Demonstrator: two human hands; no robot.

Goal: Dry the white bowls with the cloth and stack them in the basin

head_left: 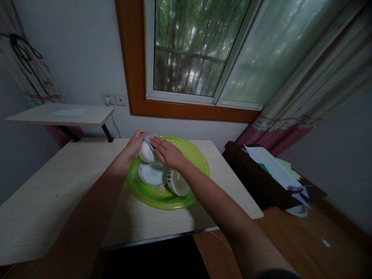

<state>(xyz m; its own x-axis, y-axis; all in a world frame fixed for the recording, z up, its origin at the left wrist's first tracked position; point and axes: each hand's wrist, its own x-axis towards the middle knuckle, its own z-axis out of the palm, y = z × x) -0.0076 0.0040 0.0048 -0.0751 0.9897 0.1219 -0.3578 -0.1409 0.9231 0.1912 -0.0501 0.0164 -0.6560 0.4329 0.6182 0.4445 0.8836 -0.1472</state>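
My left hand (135, 142) grips a small white bowl (147, 153) by its far left side, above the far left part of a green basin or tray (200, 162). A grey cloth (150, 140) lies against the bowl, and my right hand (167, 152) presses it there with the fingers laid together over it. Below the bowl, a white plate (153, 175) rests in the green tray. A patterned white cup or bowl (179, 183) lies tipped on its side to the right of the plate. Several thin light-brown sticks (160, 189), perhaps chopsticks or forks, lie near the front.
The tray stands on a pale wooden table (78, 174). A raised shelf (62, 114) is at the table's back left, near a wall socket (114, 99). Behind is a window with a brown frame (188, 110). At right, a dark brown box-like piece (252, 178) carries papers (270, 166).
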